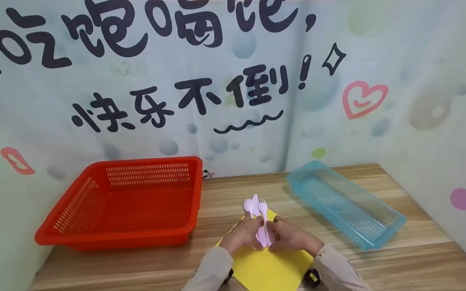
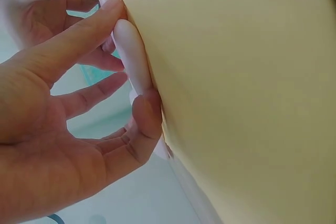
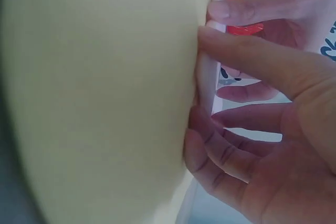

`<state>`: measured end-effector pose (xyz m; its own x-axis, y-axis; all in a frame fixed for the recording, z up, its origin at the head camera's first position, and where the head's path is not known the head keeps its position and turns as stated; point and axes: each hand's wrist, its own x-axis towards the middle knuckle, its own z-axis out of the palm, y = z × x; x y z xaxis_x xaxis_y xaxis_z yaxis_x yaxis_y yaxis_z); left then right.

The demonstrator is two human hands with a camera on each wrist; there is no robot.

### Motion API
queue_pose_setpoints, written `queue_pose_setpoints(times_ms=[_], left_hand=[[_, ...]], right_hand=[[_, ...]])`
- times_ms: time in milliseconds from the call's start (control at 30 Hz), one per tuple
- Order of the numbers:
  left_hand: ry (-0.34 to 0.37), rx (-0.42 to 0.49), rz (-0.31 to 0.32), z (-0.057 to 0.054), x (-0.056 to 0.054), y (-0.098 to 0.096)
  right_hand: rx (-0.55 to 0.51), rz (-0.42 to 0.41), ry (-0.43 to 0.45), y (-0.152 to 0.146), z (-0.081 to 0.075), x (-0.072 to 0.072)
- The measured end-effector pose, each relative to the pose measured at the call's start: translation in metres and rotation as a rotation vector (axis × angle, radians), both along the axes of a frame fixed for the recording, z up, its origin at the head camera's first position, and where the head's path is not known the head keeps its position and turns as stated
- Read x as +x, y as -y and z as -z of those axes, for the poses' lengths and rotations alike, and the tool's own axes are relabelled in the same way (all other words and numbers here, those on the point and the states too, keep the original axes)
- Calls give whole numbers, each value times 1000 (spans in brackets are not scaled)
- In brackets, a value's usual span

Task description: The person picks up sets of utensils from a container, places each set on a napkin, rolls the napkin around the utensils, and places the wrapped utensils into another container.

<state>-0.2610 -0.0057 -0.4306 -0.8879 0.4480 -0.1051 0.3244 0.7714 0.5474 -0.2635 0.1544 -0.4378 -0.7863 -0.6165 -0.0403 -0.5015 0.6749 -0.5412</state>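
A light purple spoon (image 1: 248, 205), knife (image 1: 255, 199) and fork (image 1: 262, 206) lie side by side on a yellow sheet (image 1: 271, 268), which is turned cornerwise on the table. From the left, my left hand (image 1: 243, 233) holds the spoon's handle (image 2: 132, 56) between thumb and fingers. My right hand (image 1: 291, 235) closes in from the other side, its thumb and curled fingers on the fork's handle (image 3: 208, 80). Both hands stay low against the sheet and partly cover the handles. In the wrist views the yellow sheet (image 2: 236, 87) fills much of the picture.
To the left stands a large red basket (image 1: 132, 236) with slotted walls. A translucent blue basket (image 1: 346, 226) sits at the right, set at an angle. Behind the wood-grain table (image 1: 415, 258) hangs a printed cloth (image 1: 233, 149) with dark lettering.
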Motion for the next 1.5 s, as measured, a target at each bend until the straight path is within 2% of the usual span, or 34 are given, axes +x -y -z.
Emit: queue_pose_setpoints(times_ms=[267,500,767,933,1033,1133,1200,1300,1367,1500], left_hand=[[-1,-14,-11,0,-1,0],[-13,-16,-6,0,0,0],[-34,-38,4,-1,1,1],[-2,-21,-4,-5,5,4],[-12,-60,13,-11,14,9],[-78,-194,69,-16,28,14],[-97,-288,111,-18,40,18],[-72,-386,175,-15,59,23],[-74,-451,220,-11,69,27],[-182,-581,299,-3,81,31]], right_hand=[[-20,-61,-121,-1,2,0],[7,-70,-120,-2,-1,-1],[-8,-67,-117,-2,1,-3],[-23,-75,-95,-6,-2,-1],[-35,-99,-83,-11,-7,5],[-3,-140,-132,-18,-13,15],[44,-180,-210,-25,-15,24],[141,-212,-293,-34,-16,40],[204,-221,-308,-39,-16,50],[297,-195,-276,-44,-17,67]])
